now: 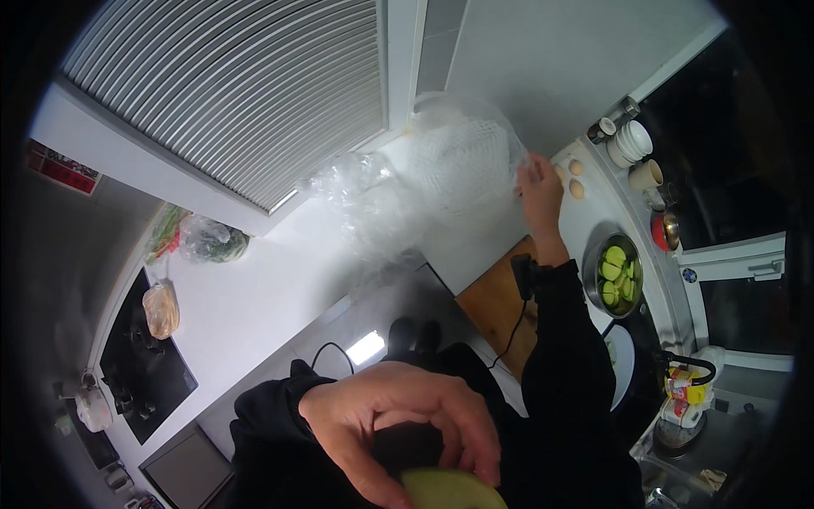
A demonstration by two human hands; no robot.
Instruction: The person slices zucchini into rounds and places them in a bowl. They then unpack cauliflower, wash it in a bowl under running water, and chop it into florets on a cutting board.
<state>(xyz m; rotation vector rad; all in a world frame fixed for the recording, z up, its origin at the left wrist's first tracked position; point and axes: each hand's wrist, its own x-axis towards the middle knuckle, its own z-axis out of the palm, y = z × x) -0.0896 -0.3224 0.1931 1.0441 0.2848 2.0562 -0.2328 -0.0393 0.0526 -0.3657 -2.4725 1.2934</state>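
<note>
In front of my body, my left hand (407, 420) grips a green piece of fruit or vegetable (451, 488), partly cut off by the bottom edge. My right hand (540, 188) reaches away to the counter corner, its fingers on the edge of a clear plastic bag (467, 153) that lies spread out and wrinkled. Whether the fingers pinch the film firmly is blurred. Right of that hand lie several brown eggs (576, 189). Nearer, a steel bowl (591, 273) holds cut green pieces (613, 264).
A wooden cutting board (496, 292) is below my right wrist. A white plate (623, 369) and a sink with a black faucet (693, 362) are at right. On the left counter are bagged vegetables (213, 240), a bagged bread-like item (161, 310) and a black cooktop (149, 375).
</note>
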